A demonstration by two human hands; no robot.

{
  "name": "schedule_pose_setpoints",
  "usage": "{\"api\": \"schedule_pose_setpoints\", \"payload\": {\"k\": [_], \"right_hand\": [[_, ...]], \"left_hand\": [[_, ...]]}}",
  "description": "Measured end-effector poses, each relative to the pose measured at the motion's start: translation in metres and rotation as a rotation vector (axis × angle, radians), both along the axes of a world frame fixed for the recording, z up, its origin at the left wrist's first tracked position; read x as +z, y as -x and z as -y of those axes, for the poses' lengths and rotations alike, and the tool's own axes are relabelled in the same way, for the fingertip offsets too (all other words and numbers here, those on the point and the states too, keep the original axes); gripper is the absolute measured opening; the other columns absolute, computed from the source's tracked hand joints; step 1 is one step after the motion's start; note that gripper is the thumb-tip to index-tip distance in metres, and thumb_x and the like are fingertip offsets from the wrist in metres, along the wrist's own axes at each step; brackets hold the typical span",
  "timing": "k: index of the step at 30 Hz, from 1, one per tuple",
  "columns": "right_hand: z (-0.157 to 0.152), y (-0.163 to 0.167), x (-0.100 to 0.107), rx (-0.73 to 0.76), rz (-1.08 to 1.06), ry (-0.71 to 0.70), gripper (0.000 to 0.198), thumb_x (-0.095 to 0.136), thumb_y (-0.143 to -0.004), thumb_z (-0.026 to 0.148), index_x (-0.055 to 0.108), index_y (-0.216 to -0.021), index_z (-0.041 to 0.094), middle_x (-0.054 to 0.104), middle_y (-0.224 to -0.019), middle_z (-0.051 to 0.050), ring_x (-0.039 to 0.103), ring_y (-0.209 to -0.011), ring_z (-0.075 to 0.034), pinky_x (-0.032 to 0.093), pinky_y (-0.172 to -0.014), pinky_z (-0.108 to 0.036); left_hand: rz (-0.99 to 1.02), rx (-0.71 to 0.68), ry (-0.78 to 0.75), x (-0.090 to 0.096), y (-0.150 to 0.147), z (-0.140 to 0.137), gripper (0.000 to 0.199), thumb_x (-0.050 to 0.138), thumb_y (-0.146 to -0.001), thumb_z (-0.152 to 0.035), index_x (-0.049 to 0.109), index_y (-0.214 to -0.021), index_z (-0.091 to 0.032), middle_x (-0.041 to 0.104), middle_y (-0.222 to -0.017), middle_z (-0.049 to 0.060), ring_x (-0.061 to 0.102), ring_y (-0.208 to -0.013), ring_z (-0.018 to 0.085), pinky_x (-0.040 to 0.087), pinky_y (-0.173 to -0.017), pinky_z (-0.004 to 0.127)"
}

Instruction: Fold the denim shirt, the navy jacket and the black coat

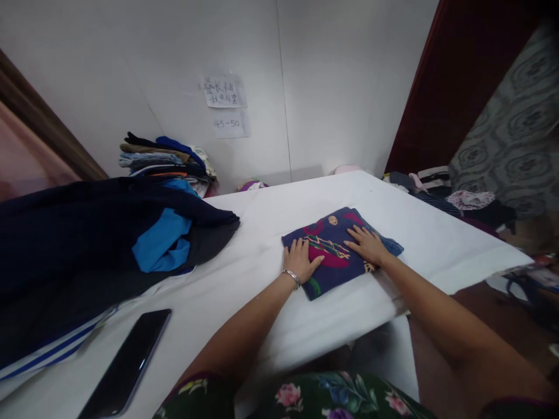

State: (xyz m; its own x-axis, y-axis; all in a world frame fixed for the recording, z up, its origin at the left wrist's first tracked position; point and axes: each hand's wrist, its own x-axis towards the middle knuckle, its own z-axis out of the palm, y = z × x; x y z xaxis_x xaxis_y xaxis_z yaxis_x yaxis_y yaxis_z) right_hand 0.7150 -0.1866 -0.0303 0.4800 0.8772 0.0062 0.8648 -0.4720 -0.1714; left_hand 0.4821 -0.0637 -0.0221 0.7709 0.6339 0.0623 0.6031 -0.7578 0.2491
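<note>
A folded navy garment point(329, 276) with magenta, green and tan patterns lies flat on the white-covered table point(244, 256). My left hand point(300, 261) rests on its left side, fingers spread. On the garment's right part lies my right hand point(367, 244), also flat with the fingers apart. A denim-like blue edge shows from under the right end of the cloth. Neither hand grips anything; the cloth is beneath both palms. The left wrist wears a silver bracelet point(292, 278).
At the left lies a dark navy garment point(78, 233) with a bright blue part point(161, 241). A black phone point(128, 361) is near the front left. Folded clothes point(166, 163) are stacked by the wall. More clothes point(471, 201) lie beyond the table's right edge.
</note>
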Motion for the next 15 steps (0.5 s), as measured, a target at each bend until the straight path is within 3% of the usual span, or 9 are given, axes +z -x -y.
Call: {"api": "schedule_pose_setpoints", "payload": {"k": [6, 10, 15], "right_hand": [[-0.001, -0.012, 0.001, -0.030, -0.081, -0.004, 0.066, 0.028, -0.090, 0.065, 0.039, -0.143, 0.028, 0.027, -0.154, -0.005, 0.023, -0.140, -0.032, 0.022, -0.111, -0.053], [-0.006, -0.035, 0.011, -0.168, -0.087, -0.060, 0.061, 0.031, -0.092, 0.057, 0.046, -0.139, 0.022, 0.041, -0.146, -0.011, 0.037, -0.134, -0.030, 0.034, -0.106, -0.045], [-0.007, -0.057, 0.012, -0.258, -0.124, -0.002, 0.056, 0.040, -0.091, 0.051, 0.050, -0.134, 0.017, 0.058, -0.130, -0.012, 0.054, -0.119, -0.026, 0.042, -0.095, -0.033]], "left_hand": [[0.065, -0.004, 0.063, -0.002, 0.003, 0.001, 0.083, 0.031, -0.084, -0.072, 0.033, -0.145, -0.016, 0.030, -0.152, 0.013, 0.021, -0.141, 0.032, 0.016, -0.113, 0.053], [0.184, 0.007, 0.194, -0.001, 0.005, -0.008, 0.073, 0.036, -0.087, -0.063, 0.037, -0.143, -0.017, 0.027, -0.153, 0.012, 0.017, -0.143, 0.030, 0.014, -0.114, 0.050], [0.452, 0.223, 0.412, 0.000, 0.015, -0.026, 0.065, 0.051, -0.087, -0.048, 0.041, -0.138, -0.009, 0.027, -0.152, 0.019, 0.019, -0.143, 0.027, 0.017, -0.116, 0.039]]}}
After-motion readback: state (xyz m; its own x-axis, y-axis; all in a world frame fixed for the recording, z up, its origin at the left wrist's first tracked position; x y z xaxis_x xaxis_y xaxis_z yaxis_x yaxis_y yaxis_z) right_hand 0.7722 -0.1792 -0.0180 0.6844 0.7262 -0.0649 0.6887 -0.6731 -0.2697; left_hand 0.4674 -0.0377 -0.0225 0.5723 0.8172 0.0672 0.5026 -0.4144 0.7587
